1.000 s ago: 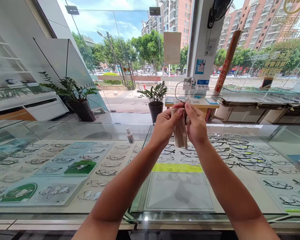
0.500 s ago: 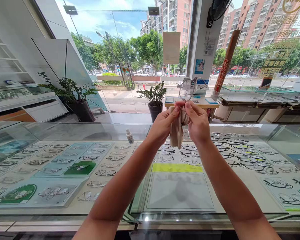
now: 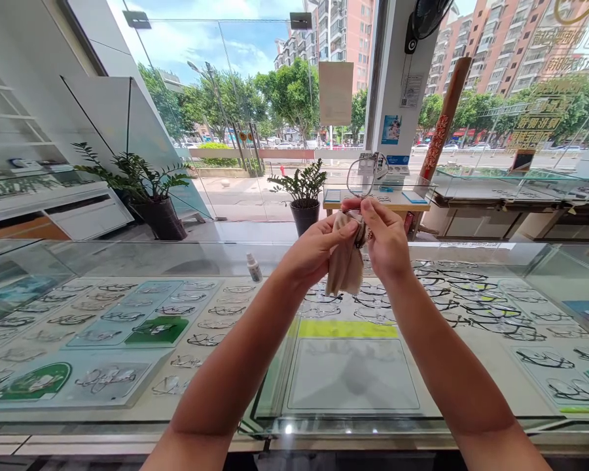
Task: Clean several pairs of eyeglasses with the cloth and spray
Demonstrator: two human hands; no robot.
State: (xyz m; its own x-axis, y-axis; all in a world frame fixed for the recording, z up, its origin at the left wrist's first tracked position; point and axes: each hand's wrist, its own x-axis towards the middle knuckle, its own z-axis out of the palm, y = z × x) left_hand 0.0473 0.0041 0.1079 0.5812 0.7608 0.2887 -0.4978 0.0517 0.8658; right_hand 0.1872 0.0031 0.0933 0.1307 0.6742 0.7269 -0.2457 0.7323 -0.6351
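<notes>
Above the glass counter I hold a pair of eyeglasses (image 3: 360, 178) on end, one thin-rimmed lens pointing up. My right hand (image 3: 389, 239) pinches the frame near its middle. A beige cleaning cloth (image 3: 346, 268) is folded around the lower lens, and my left hand (image 3: 319, 248) grips it with the thumb pressed on the front. The cloth's loose end hangs below my fingers. Cloth and fingers hide most of the lower lens. To the left, a small white spray bottle (image 3: 254, 268) stands upright on the counter.
Rows of eyeglasses (image 3: 209, 340) lie inside the glass display counter (image 3: 142, 258) beneath my arms. A pale mat (image 3: 353, 376) with a yellow strip is under the glass. Beyond stand potted plants (image 3: 304, 196), a wooden table (image 3: 402, 204) and a large window.
My left thumb has slid right across the cloth, towards my right hand. The cloth's hanging end has spread wider. The glasses have shifted slightly left and turned a little.
</notes>
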